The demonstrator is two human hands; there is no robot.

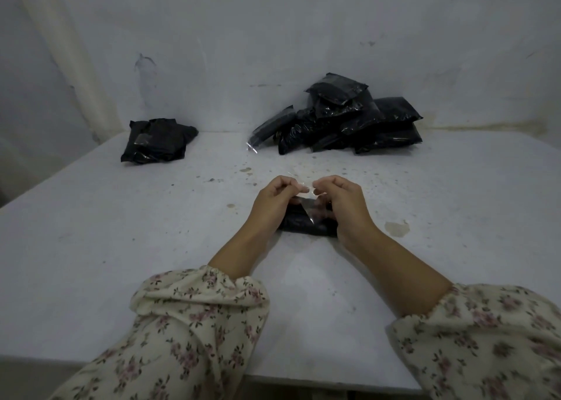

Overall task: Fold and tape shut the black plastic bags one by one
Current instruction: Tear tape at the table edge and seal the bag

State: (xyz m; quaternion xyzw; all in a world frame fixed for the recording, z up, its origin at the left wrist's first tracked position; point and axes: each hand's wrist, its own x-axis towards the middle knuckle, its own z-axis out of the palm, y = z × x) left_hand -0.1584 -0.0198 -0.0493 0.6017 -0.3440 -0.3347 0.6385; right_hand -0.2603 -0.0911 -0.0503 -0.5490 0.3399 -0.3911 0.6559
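Black plastic bag sits on the bench right in front of the person, folded into a small flat packet, lying crosswise w/ both wrists resting on or against its ends. Can't see inside it, it's opaque.

Further back there's a big heap of black bags at the rear right, piled against the wall, maybe a dozen, some shiny and some w/ clear edges poking out. Rear left is a smaller stack of bags, looks like two or so, w/ a strip of clear tape showing on top.

Bench is pale grey/white, pretty scuffed, w/ dark specks and a few brownish stains in the middle. Wall behind is the same pale colour w/ marks on it. Room is dim.

Left hand and right hand are both curled, thumb + forefinger pinched on a piece of clear tape stretched between them. So each grip is closed on the tape, just above the far edge of the bag; tape seems to hang down onto the bag, tbh hard to tell if it's stuck yet. Floral sleeves on both arms.
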